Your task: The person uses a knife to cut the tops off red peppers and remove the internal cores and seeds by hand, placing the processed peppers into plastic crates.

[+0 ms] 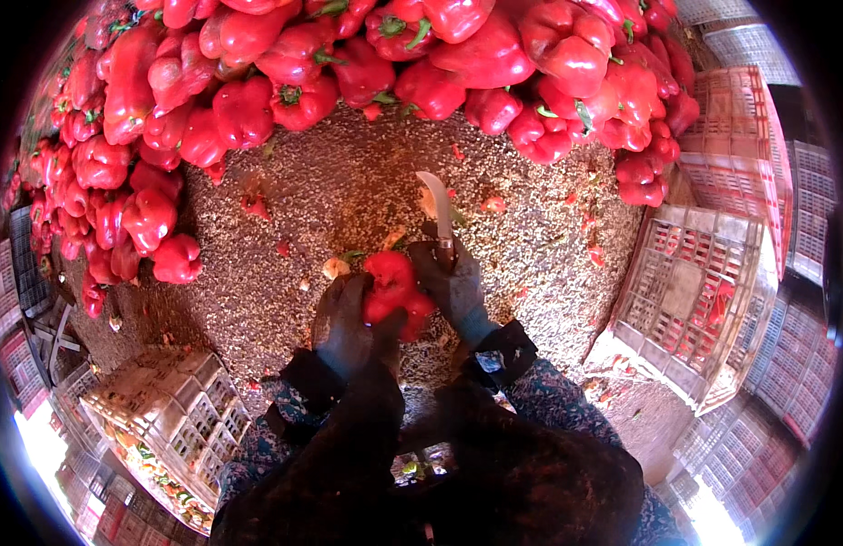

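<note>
Dark gloves cover both of my hands. My left hand (353, 318) is closed round a red bell pepper (391, 278), which sits between my two hands at the middle of the view. In my right hand (453, 282) is a knife (439, 205) with a dark handle. Its curved blade points up and away from me, apart from the pepper. My right fingers are wrapped round the handle, close beside the pepper. Part of the pepper's lower side is blurred and hidden by my left hand.
A big heap of red bell peppers (481, 55) arcs across the far side and left. Pale seeds and red scraps (492, 204) litter the brown surface (303, 191). A plastic crate (690, 291) stands at right, another crate (180, 400) at lower left, with stacked crates behind.
</note>
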Demonstrator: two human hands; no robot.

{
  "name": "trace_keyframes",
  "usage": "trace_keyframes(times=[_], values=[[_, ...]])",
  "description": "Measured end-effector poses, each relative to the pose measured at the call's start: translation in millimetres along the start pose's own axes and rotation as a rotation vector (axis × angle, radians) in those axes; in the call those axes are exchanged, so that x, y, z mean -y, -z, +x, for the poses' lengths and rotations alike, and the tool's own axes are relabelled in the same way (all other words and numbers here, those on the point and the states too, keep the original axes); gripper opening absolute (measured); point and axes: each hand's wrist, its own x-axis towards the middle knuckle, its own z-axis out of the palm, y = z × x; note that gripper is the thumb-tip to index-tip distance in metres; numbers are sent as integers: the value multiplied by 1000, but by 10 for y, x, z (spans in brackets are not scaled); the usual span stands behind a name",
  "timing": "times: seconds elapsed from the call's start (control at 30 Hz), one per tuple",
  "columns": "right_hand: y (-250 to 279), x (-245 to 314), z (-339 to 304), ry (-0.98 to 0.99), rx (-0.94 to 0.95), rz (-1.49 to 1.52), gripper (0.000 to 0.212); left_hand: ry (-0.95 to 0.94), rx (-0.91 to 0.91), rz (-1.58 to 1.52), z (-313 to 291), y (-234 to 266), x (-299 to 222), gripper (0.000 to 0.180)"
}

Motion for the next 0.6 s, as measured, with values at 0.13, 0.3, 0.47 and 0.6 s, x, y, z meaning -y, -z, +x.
trace_keyframes(times=[0.13, 0.3, 0.47, 0.6], values=[[219, 216, -249, 92, 14, -389, 32, -73, -57, -122, 58, 101, -123, 62], [545, 224, -693, 149, 90, -893, 42, -288, -223, 186, -69, 205, -201, 54], [496, -14, -717, 103, 64, -885, 35, 288, -7, -1064, -26, -29, -119, 45], [462, 98, -575, 121, 88, -944, 33, -162, -6, -487, 123, 4, 110, 41]])
